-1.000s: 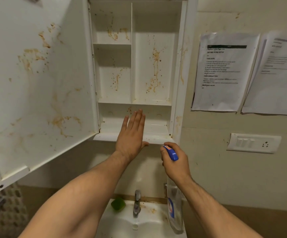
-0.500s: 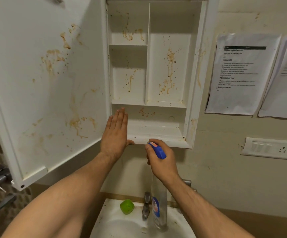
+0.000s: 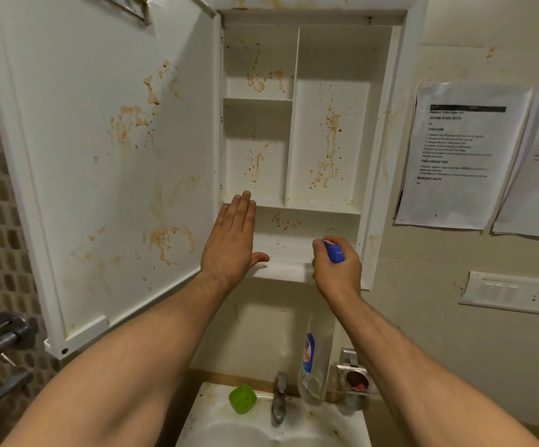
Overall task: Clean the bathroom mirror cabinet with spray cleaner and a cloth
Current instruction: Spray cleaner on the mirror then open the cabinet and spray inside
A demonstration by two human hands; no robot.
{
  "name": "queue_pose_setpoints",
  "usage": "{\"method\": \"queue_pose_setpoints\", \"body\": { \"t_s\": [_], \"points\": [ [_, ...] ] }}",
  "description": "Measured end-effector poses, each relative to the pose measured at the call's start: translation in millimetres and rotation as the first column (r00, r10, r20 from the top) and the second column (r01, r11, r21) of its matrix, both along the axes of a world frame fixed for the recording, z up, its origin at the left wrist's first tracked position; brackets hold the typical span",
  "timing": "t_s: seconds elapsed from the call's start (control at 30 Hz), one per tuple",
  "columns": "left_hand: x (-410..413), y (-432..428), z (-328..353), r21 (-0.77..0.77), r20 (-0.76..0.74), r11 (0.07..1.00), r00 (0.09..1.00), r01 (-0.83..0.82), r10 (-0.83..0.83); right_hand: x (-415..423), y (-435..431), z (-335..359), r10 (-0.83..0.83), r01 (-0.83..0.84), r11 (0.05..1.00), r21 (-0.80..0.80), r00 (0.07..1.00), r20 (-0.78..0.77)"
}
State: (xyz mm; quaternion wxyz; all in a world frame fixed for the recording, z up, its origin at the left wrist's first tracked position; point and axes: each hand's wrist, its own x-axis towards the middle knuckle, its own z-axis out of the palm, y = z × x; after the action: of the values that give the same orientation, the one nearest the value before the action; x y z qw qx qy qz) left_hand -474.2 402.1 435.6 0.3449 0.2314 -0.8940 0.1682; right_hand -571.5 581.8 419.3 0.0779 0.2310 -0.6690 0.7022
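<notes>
The white mirror cabinet [image 3: 381,156] hangs open on the wall, its shelves and back streaked with brown stains. Its door [image 3: 106,162] is swung out to the left, stained on the inside as well. My left hand [image 3: 232,240] is flat and empty, fingers together, raised at the door's hinge edge by the lowest shelf, thumb near the bottom ledge. My right hand [image 3: 337,269] grips the blue trigger head of a clear spray bottle [image 3: 315,359], which hangs down below it in front of the bottom shelf. No cloth is in view.
A white sink [image 3: 229,427] with a metal tap [image 3: 279,398] sits below, a green object [image 3: 243,399] on its rim. Printed sheets [image 3: 458,156] and a switch plate [image 3: 510,293] are on the right wall. A metal holder [image 3: 353,379] and a door latch [image 3: 11,333] are nearby.
The view has shifted so the cabinet sits more to the right. My left hand slid left along the bottom shelf toward the door hinge. The right hand lifted the bottle slightly.
</notes>
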Motion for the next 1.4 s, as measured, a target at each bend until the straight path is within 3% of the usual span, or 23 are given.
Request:
{"method": "queue_pose_setpoints", "body": {
  "t_s": [0.23, 0.33, 0.57, 0.77, 1.0, 1.1, 1.4],
  "points": [
    [-2, -5, -4, 0.009, 0.016, 1.000, 1.000, -0.016, 0.016, 11, -4, -7, 0.115, -0.102, 0.984, 0.148, 0.990, -0.077],
    [-1, -7, -5, -0.001, 0.010, 1.000, 1.000, -0.005, 0.005, 8, 0, -12, 0.119, -0.115, 0.983, 0.141, 0.993, -0.016],
    [3, -12, -6, 0.001, -0.020, 1.000, 0.999, 0.030, -0.030, -26, 35, -4, -0.146, 0.151, 0.984, 0.091, 0.988, -0.058],
    [-1, -8, -1, 0.017, -0.090, 0.996, 0.992, 0.091, -0.089, -5, 29, 8, 0.098, -0.093, 0.993, 0.075, 0.994, -0.058],
    [-22, -3, 62, -0.112, -0.172, 0.984, 0.973, 0.135, -0.153, -3, 20, 86, 0.053, -0.075, 0.993, -0.095, 0.976, -0.213],
    [-36, 3, 95, -0.163, -0.187, 0.979, 0.971, 0.118, -0.148, -14, 18, 122, 0.009, -0.034, 0.996, -0.081, 0.956, -0.293],
    [-61, 17, 150, -0.141, -0.060, 0.989, 0.997, 0.046, -0.055, -27, 28, 208, -0.159, 0.133, 0.987, -0.087, 0.847, -0.508]
  ]
}}
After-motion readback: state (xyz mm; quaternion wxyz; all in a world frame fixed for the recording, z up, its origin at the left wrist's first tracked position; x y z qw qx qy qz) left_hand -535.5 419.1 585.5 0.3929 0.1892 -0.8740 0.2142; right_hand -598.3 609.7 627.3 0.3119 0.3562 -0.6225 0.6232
